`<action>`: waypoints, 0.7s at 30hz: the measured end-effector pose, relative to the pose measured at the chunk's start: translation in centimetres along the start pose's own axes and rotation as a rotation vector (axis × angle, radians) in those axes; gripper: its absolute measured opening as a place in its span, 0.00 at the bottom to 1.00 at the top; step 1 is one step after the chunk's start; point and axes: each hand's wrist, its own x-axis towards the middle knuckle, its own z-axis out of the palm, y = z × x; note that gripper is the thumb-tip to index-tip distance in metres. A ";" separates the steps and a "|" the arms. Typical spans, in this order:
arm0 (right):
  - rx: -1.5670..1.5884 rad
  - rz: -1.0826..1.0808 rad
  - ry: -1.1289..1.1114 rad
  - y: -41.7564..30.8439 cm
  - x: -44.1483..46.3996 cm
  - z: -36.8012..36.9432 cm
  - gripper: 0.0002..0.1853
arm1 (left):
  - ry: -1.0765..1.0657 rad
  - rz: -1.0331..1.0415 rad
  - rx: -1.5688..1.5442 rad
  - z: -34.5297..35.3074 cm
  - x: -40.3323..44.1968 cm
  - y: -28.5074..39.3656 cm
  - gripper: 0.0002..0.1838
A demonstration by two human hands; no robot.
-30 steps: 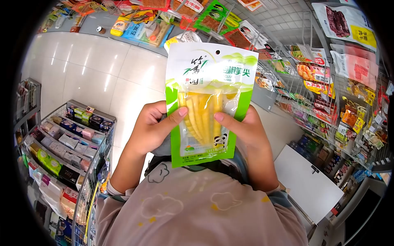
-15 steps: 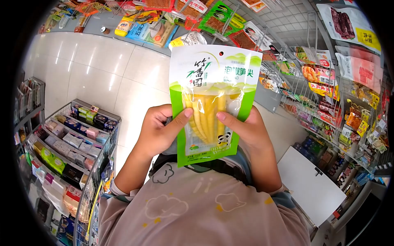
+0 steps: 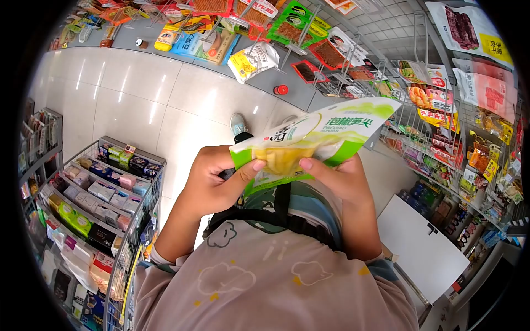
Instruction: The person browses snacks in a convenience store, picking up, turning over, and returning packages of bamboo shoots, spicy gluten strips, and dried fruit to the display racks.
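A green and white bag of pickled bamboo shoots (image 3: pixel 345 129) is held in front of my body, its top edge tipped away and higher on the right. Yellow shoots show through its clear window. My left hand (image 3: pixel 221 179) grips the left side, thumb on the front. On the other side, my right hand (image 3: pixel 339 176) pinches the bag, thumb also on the front. The fingers of both hands are mostly hidden behind the bag. Part of its lower front is foreshortened.
A wire rack (image 3: pixel 124 220) with small boxes stands at the left. Hanging snack packets (image 3: pixel 430 99) fill the shelves at the right. A white panel (image 3: pixel 422 251) is at lower right. Along the grey ledge lie a white and yellow bag (image 3: pixel 254 62) and a red-capped item (image 3: pixel 281 90).
The bag has tilted from facing me upright to lying flatter, with its right side raised. Both hands still hold it. A shoe and the red-capped item have come into view.
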 end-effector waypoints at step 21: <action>0.029 0.210 0.053 -1.1 1.7 2.8 0.19 | -0.091 -0.440 -0.354 -1.9 0.7 -0.8 0.15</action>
